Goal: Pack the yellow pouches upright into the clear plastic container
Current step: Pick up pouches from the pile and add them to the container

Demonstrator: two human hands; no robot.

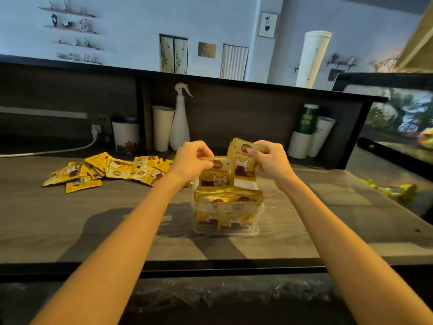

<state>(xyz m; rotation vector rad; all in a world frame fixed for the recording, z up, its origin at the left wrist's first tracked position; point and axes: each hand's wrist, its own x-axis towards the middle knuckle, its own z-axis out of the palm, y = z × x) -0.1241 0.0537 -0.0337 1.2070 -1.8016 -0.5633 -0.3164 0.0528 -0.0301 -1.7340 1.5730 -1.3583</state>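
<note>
Fingers of the left hand (191, 160) pinch the pouch (216, 177), upright, by its top just above the container (204, 231) far end; the right hand (269, 160) pinches a second pouch (242, 161), higher.

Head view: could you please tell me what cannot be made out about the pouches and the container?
Head view: the rear of the clear plastic container is hidden behind the left pouch, held by the left hand, and the right pouch, held by the right hand.
Head view: the packed pouches overlap, so their number is unclear.
Head view: the loose pile overlaps too.
Head view: pouch print is too small to read.
</note>
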